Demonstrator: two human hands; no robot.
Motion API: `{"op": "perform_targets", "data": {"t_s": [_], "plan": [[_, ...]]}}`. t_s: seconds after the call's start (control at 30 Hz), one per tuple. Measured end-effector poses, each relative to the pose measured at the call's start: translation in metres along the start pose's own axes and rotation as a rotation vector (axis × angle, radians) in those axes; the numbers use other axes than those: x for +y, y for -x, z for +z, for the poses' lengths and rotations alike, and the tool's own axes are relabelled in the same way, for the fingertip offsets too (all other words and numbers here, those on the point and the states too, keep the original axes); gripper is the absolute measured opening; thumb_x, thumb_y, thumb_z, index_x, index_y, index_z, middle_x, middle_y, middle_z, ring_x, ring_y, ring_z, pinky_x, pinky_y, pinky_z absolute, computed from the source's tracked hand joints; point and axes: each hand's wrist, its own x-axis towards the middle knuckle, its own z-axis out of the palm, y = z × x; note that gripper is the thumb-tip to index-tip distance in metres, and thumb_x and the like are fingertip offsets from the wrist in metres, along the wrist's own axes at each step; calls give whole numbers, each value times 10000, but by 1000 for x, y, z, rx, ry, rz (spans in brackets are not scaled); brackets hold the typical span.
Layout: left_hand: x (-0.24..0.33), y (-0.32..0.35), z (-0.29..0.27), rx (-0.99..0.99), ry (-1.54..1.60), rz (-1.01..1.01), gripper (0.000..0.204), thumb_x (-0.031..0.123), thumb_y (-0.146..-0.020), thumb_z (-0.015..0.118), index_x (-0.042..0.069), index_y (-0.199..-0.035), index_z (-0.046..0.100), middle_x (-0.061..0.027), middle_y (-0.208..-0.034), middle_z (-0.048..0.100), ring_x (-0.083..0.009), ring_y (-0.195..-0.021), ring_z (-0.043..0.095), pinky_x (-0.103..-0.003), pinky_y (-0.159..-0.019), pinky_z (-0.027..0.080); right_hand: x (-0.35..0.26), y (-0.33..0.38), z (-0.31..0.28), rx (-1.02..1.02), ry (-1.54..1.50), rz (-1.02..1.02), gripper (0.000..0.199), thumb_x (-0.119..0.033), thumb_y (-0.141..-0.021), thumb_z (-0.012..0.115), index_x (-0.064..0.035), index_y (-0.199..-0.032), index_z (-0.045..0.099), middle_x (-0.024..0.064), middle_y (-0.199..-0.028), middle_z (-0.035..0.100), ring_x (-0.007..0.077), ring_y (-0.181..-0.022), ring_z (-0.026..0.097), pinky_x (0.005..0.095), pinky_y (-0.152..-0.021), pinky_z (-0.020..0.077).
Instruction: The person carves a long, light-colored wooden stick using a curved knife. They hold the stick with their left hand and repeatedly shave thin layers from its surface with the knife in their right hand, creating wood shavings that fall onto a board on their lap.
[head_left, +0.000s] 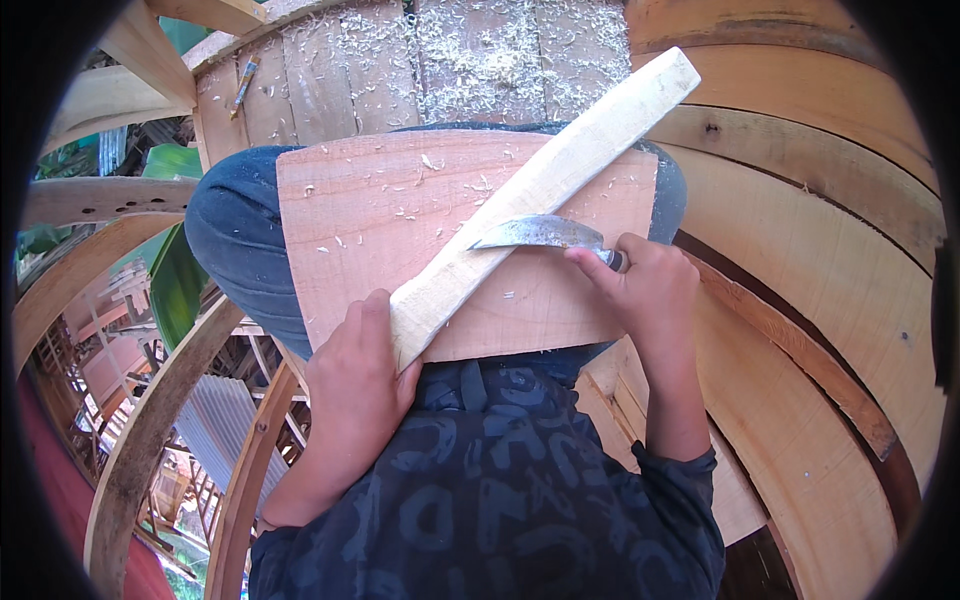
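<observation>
A pale, squared length of wood [560, 170] lies slantwise across a reddish board [360, 200] on my lap, its far end pointing up and to the right. My left hand [362, 362] is closed round the near end of this wood. In my right hand [645, 290] is a knife [540, 232] with a curved, worn blade, held by its dark handle, which my fingers mostly hide. The blade reaches left over the wood's middle, its tip at the upper face. Whether the edge bites into the wood, I cannot tell. A few thin shavings are scattered on the board.
Many curled shavings [480, 65] cover the plank floor [320, 95] beyond my knees. A small, slim, yellowish object [243, 87] lies at its far left. Curved plank walling [800, 290] rises on my right. On the left, wooden ribs [150, 450] frame gaps over leaves and corrugated sheeting [225, 430].
</observation>
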Motion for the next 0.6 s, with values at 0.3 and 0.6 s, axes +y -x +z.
{"op": "perform_targets", "data": {"t_s": [0.3,0.6], "plan": [[-4,2,2,21,44,-1,654,86,-668,784,-4,-1222,447,-174,-955,538,-362,-825,610,-435,-685,487,11,-3,-13,-17,-70,127,695,-689,-776,640,-25,-571,614,137,-492,557,318,-472,591,395,-466,455],[-6,3,1,14,50,8,658,106,-671,787,14,-1229,451,-167,-953,540,-362,-803,612,-438,-666,487,-3,3,5,17,-24,-96,695,-704,-727,676,-34,-556,600,127,-443,512,294,-422,561,376,-422,425]]}}
